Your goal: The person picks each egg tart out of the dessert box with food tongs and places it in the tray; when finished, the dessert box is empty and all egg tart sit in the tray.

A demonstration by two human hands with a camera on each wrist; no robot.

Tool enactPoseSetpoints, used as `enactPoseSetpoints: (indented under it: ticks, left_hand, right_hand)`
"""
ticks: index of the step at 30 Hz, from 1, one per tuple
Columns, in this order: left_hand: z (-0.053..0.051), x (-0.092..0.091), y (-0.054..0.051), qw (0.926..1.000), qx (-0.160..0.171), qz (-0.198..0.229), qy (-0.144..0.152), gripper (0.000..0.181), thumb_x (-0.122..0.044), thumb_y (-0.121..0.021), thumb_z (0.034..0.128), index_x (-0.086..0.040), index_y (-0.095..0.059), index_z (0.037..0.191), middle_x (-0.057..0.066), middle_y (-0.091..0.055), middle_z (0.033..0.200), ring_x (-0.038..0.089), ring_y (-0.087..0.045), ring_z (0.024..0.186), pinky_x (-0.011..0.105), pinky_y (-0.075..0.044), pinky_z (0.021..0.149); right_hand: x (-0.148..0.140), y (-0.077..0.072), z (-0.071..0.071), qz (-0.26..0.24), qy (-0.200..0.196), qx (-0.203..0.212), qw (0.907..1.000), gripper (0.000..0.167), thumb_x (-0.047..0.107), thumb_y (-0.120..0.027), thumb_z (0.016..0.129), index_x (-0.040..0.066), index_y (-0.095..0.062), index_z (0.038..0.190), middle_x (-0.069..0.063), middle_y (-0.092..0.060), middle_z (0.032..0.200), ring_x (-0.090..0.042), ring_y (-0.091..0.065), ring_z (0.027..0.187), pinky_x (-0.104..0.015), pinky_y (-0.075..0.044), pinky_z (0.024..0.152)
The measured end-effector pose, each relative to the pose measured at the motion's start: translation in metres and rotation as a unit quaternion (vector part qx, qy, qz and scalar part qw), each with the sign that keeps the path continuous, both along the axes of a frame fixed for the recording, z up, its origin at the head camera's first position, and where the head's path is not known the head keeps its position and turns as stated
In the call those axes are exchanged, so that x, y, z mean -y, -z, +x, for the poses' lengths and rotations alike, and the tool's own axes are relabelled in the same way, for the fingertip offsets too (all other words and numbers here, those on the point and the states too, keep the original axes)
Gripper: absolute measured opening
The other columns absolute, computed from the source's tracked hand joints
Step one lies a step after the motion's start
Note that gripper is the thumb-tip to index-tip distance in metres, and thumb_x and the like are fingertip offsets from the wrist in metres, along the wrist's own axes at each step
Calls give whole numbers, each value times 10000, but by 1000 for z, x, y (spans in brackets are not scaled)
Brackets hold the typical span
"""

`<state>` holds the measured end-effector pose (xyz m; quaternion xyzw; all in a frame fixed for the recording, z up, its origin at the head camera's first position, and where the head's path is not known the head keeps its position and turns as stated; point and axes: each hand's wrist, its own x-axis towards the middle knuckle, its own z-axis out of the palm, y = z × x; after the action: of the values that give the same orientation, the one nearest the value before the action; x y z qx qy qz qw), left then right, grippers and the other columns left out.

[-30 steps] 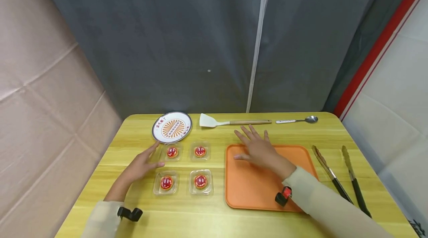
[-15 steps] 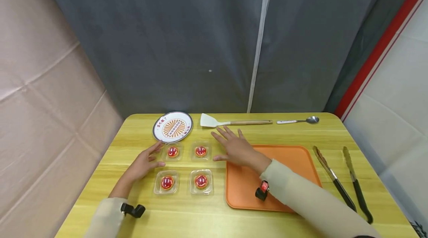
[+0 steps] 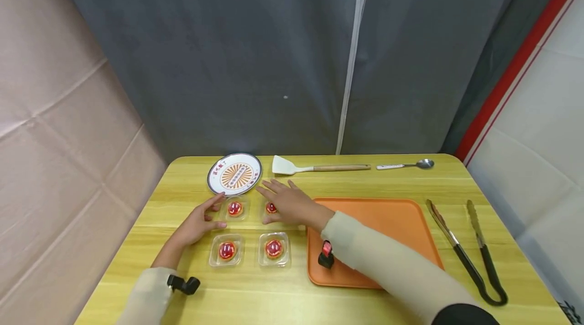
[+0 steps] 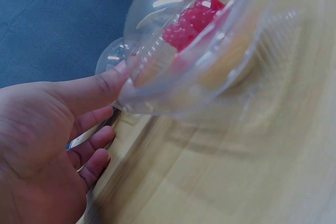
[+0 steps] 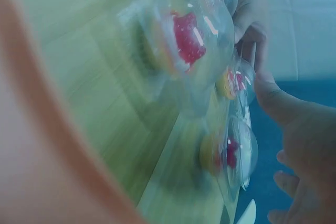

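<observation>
Small red-topped tarts in clear plastic domed boxes stand two by two on the table. My left hand is beside the back-left boxed tart, fingers loosely bent and holding nothing. In the left wrist view its thumb shows close to a clear box; whether they touch I cannot tell. Over the back-right boxed tart reaches my right hand, fingers spread and partly covering it. The front-left boxed tart and front-right boxed tart sit nearer me, apart from both hands.
An orange tray lies under my right forearm. Behind the tarts are a white patterned plate, a white spatula with a wooden handle, and a spoon. Black-handled tongs lie at the right.
My right hand has swept left from above the orange tray to the back-right boxed tart. The left hand has barely shifted by the back-left one. The tarts stay in place.
</observation>
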<state>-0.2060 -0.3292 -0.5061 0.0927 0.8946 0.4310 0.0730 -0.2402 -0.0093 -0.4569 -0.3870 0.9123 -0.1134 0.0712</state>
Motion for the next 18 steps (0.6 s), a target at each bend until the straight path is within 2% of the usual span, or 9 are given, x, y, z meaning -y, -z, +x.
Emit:
enactPoseSetpoints:
  ticks: [5,9,14,18]
  left_hand:
    - [-1,-2,3,10000,-22,24,-51,846,-88,-809,890,-27,-346,1595,249,-481,1520,372,-486,1228,414,-481,935]
    - [0,-2,6,9999,30,92,-88,838,-97,-804,898,-29,-346,1596,262,-504,1448,366,-464,1209,370,-467,897]
    - [2,-1,4,9998,-14,188,-92,829,-170,-825,886,-85,-394,1589,207,-532,1431,327,-470,1207,346,-444,896]
    - [4,-2,4,9998,-104,134,-135,808,-188,-828,884,-80,-422,1574,201,-560,1348,306,-485,1170,295,-431,841]
  right_hand:
    - [26,4,-7,-108,-333,-46,9994,901,563,-694,927,219,-275,1647,-57,-285,1694,-229,-293,1546,-508,-288,1251]
    - [42,3,-10,-272,-406,240,9985,855,480,-731,933,225,-313,1634,-31,-304,1687,-236,-356,1515,-443,-352,1224]
    - [60,6,-15,-440,-433,419,9972,812,402,-777,920,225,-380,1606,18,-367,1656,-180,-373,1503,-380,-366,1215]
    - [73,12,-19,-460,-517,365,9969,783,365,-812,896,245,-438,1574,56,-431,1614,-126,-398,1480,-335,-373,1205]
